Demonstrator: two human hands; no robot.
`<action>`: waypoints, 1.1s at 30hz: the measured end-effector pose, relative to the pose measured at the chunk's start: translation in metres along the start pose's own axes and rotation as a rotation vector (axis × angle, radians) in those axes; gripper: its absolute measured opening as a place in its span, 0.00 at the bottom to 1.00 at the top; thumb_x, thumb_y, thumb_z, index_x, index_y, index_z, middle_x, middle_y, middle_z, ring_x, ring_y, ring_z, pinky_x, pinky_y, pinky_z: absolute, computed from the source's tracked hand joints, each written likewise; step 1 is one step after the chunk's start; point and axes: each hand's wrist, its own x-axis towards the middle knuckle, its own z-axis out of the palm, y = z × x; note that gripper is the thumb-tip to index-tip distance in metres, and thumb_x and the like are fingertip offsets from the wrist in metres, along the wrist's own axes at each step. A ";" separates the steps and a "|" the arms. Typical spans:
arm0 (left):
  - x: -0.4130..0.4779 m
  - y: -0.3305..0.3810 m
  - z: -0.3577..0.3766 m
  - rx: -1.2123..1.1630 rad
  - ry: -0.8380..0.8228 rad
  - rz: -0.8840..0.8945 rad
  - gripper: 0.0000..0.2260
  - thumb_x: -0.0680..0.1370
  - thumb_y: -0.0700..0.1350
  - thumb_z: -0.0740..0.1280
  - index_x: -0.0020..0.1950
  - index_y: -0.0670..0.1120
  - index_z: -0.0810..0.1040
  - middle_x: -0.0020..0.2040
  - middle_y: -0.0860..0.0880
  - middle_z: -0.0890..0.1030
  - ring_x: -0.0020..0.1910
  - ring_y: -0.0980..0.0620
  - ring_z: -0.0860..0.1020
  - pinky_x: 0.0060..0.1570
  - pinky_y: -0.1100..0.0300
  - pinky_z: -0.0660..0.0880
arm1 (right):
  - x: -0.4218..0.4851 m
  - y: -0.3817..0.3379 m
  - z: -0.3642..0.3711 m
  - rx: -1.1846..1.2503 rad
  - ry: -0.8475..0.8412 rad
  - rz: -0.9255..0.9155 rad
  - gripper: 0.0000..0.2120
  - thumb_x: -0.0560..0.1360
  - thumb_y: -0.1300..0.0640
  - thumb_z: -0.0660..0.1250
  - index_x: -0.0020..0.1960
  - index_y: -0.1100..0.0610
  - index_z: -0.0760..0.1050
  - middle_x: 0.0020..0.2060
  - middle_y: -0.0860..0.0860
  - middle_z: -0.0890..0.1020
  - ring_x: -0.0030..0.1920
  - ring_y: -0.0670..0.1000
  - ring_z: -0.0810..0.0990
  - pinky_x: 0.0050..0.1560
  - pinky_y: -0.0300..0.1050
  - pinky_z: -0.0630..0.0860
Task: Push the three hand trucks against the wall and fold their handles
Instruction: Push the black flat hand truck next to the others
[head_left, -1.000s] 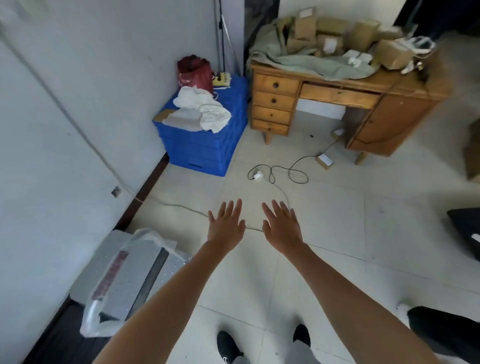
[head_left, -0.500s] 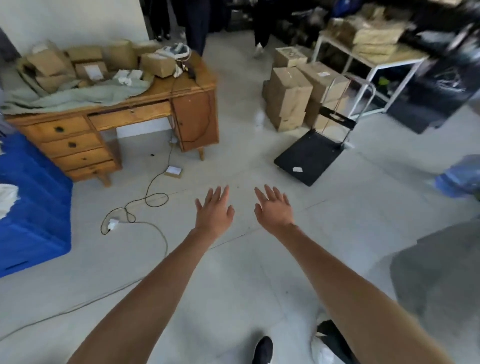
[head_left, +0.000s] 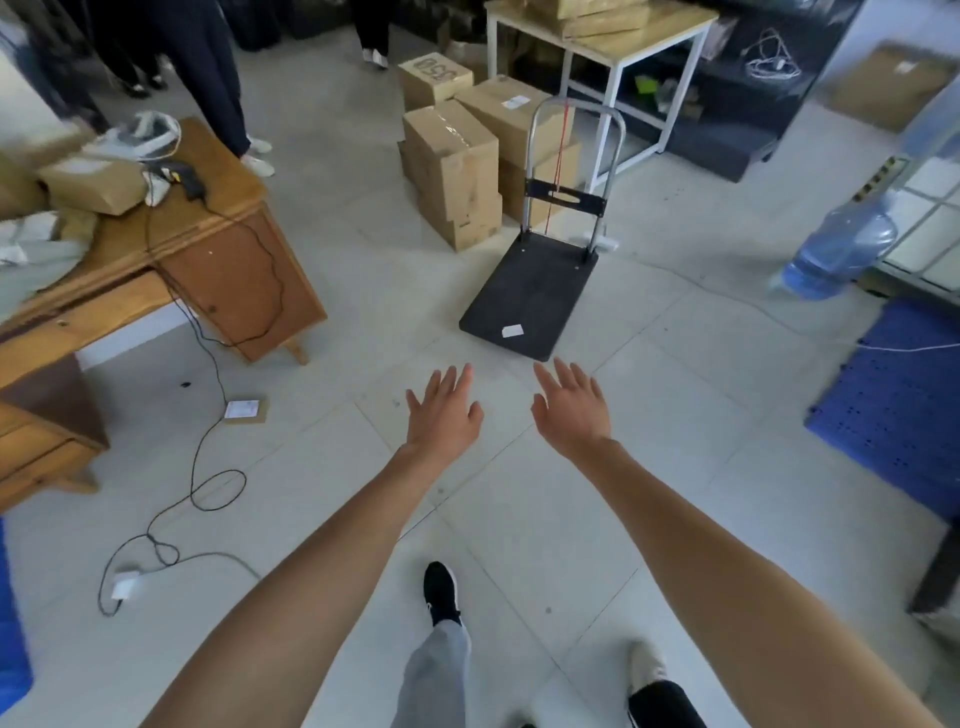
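Left hand (head_left: 444, 415): reaching forward at frame centre, fingers spread wide, gripping nothing. Right hand (head_left: 571, 410): reaching alongside, likewise splayed and empty. Hand truck (head_left: 530, 291): standing on the tiled floor (head_left: 649, 415) just above the hands in frame, apart from both; black deck, silver handle (head_left: 576, 111) standing upright. Cardboard boxes (head_left: 457, 171): sitting stacked just left of the handle. Wooden desk (head_left: 208, 260): occupying the left of frame, cable trailing down. Water jug (head_left: 836, 249): lying tilted at right.

Single head-worn view, forward and down over floor (head_left: 519, 493)
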 end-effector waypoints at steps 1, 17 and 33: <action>0.028 0.002 0.000 0.006 0.001 0.013 0.26 0.83 0.50 0.55 0.79 0.50 0.51 0.80 0.46 0.57 0.79 0.44 0.53 0.73 0.32 0.53 | 0.023 0.005 0.000 -0.004 0.001 0.010 0.24 0.82 0.50 0.53 0.77 0.49 0.55 0.78 0.55 0.58 0.78 0.59 0.55 0.77 0.59 0.55; 0.424 0.200 -0.034 0.122 -0.119 0.415 0.26 0.82 0.51 0.55 0.79 0.50 0.51 0.80 0.46 0.56 0.79 0.43 0.52 0.72 0.30 0.52 | 0.302 0.199 -0.107 0.084 0.150 0.409 0.26 0.82 0.50 0.54 0.78 0.49 0.54 0.78 0.54 0.57 0.78 0.58 0.55 0.77 0.57 0.55; 0.776 0.396 -0.044 0.174 -0.065 0.400 0.26 0.82 0.52 0.54 0.79 0.51 0.51 0.80 0.46 0.56 0.79 0.43 0.52 0.72 0.30 0.52 | 0.613 0.445 -0.214 0.091 0.155 0.370 0.26 0.81 0.52 0.56 0.78 0.51 0.56 0.78 0.56 0.58 0.77 0.58 0.57 0.76 0.57 0.58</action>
